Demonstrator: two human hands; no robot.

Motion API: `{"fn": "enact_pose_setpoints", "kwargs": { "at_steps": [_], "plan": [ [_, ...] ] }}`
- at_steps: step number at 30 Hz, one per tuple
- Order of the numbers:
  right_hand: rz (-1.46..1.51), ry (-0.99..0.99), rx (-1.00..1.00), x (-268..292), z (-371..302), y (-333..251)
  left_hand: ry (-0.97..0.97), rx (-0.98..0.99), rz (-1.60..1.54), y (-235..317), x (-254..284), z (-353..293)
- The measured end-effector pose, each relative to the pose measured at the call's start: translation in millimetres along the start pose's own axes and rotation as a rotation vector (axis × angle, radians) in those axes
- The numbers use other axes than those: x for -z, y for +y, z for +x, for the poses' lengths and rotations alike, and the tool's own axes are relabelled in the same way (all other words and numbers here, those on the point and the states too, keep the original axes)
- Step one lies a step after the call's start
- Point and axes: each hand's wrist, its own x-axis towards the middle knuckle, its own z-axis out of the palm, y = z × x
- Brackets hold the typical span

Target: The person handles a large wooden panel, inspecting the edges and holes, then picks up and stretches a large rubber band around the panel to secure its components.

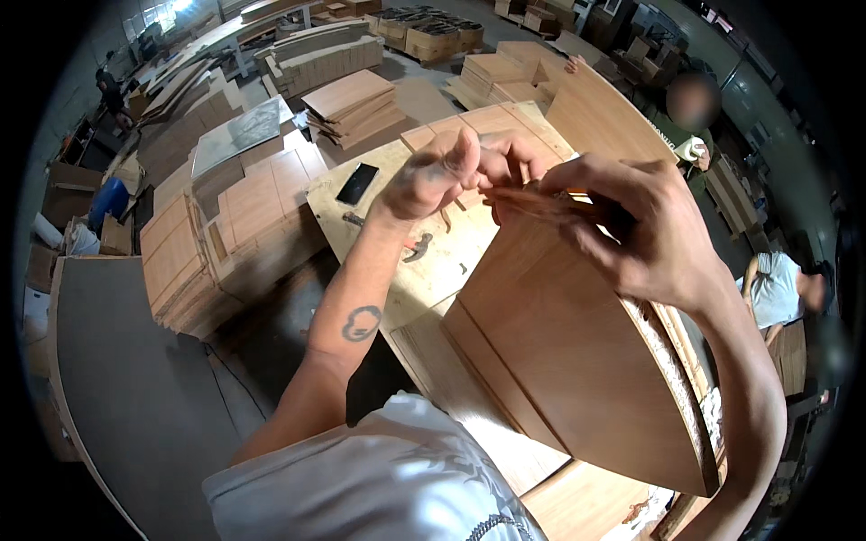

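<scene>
Both hands meet above a large wood-faced panel [577,334] that stands tilted before me, its rough chipboard edge showing on the right. A thin reddish-brown strip [532,200] runs between them; I cannot make out its exact kind. My left hand [451,176] is closed, its fingers curled at the strip's left end and the thumb raised. Wrapped round the strip's other part is my right hand [640,221], also closed, just over the panel's upper edge. Its palm side is hidden.
On the pale worktable [379,243] lie a black phone [358,184] and a small dark metal tool [418,246]. Stacked wood panels [262,198] stand left, beside a grey board [144,379]. One person [708,135] stands beyond a panel [600,113]; another [780,288] is at right.
</scene>
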Motion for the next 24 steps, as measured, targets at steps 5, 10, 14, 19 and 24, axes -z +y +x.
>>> {"fn": "enact_pose_setpoints", "kwargs": {
  "at_steps": [5,10,14,19,24],
  "plan": [
    [0.026,0.059,-0.104,4.9,-33.3,-12.0,0.033,-0.071,-0.106,-23.2,-1.3,10.6],
    [-0.269,0.167,0.221,-5.6,-23.2,-14.0,0.083,-0.005,-0.201,-12.1,-3.7,-3.1],
    [-0.388,0.152,0.349,-2.0,-24.5,-21.7,0.061,-0.085,0.134,-9.2,-10.6,0.6],
    [-0.337,0.1,0.318,-0.1,-23.9,-27.4,0.32,-0.003,-0.026,-17.6,-24.7,-16.7],
    [-0.346,0.167,0.306,-4.7,-30.8,-25.4,0.409,0.03,-0.167,-15.3,-35.9,-13.8]
  ]
}}
